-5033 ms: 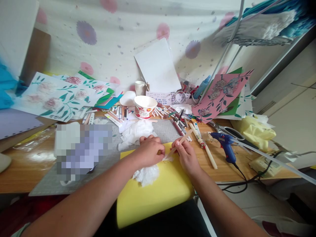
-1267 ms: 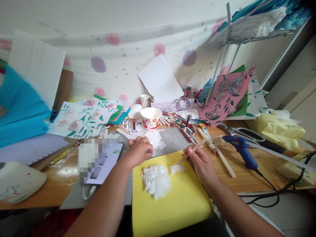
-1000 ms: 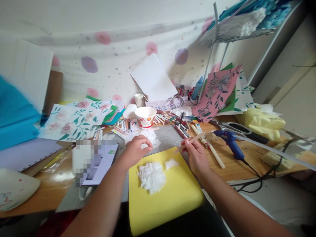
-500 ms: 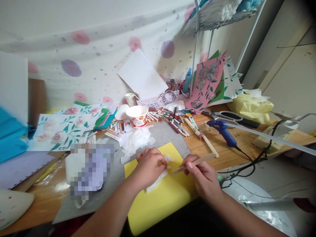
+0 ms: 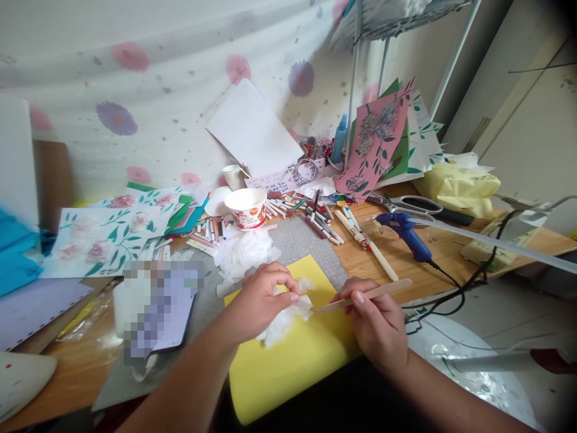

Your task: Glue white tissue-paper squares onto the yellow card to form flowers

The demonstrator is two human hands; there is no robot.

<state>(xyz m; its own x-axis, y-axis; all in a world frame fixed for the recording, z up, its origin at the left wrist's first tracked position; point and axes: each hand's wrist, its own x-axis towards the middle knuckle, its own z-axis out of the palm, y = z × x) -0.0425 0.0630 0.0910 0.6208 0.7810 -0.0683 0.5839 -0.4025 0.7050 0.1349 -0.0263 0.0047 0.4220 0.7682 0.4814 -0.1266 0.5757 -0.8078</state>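
A: Grip: your right hand point(image 5: 378, 322) clasps a flat wooden stick point(image 5: 390, 288) between thumb and fingers. Your left hand point(image 5: 264, 300) looks pinched on a white tissue piece point(image 5: 305, 304); fingers hide the exact contact

B: And your stick tip?

A: At the right edge of that piece. Can't tell if it's touching or just beside. Can't tell either if the piece is separate from the white tissue cluster point(image 5: 276, 332)

B: Where's the cluster?

A: On the yellow sheet point(image 5: 311, 361), partly covered by your left hand. A small white scrap point(image 5: 305, 282) is on the same sheet, just beyond your fingertips. Loose tissue pile point(image 5: 247, 248) lies farther off on the grey mat point(image 5: 315, 237), near the paper bowl point(image 5: 247, 209)

B: So how do you do this step well?

A: My read: you're placing tissue by pinch, stick as presser. Pinch lightly, thin stuff probably tears. Lay the flat of the stick on the base of the piece, press, then ease your fingers off so it doesn't lift with them

B: Watch your left palm too, it could squash the cluster. Raise the wrist

A: Agreed. Near end of your sheet bends down, so press on the flatter part. Glue gun point(image 5: 408, 237) lies beyond your right hand; can't tell if it's hot, so mind the stick's back end
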